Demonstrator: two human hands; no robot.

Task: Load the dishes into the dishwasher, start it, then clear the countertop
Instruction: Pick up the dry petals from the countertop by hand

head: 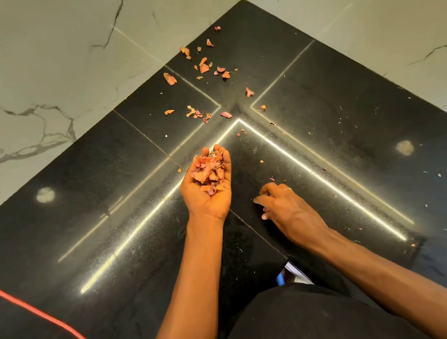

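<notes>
Onion peels (pixel 209 174) cupped in left hand (pixel 206 204).
Right hand (pixel 284 204) beside it, fingers curled on countertop (pixel 347 122); grip unclear.

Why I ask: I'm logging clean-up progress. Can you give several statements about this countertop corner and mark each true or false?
1. The left hand carries a pile of peel scraps in its cupped palm. True.
2. The countertop is white marble. False: it is black; the walls are marble.
3. Some loose scraps lie toward the corner. True.
4. The right hand holds a sponge. False: no sponge; its bent fingers reach down at the countertop.
5. A red cable crosses the near left. True.
</notes>
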